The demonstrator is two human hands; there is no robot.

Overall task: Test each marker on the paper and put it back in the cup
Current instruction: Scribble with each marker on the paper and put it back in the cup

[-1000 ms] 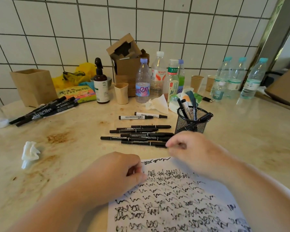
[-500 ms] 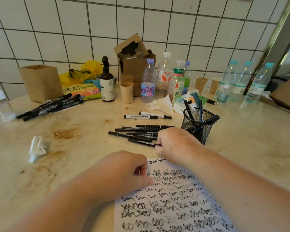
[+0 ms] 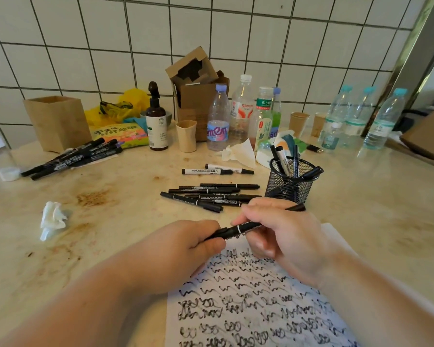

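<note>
Marble-look counter carries it all: scribbled paper nearest, mesh cup behind with markers inside, loose markers beside it. Right hand grips a black marker above the paper; left hand pinches its near end.

You're at a makeshift work corner, more utility room or back room than office: a white tiled wall rises behind a stained stone desk. Beyond your right hand stand plastic water bottles, paper cups and an opened cardboard box; far beyond your left hand sit a pump bottle and a paper bag
</note>
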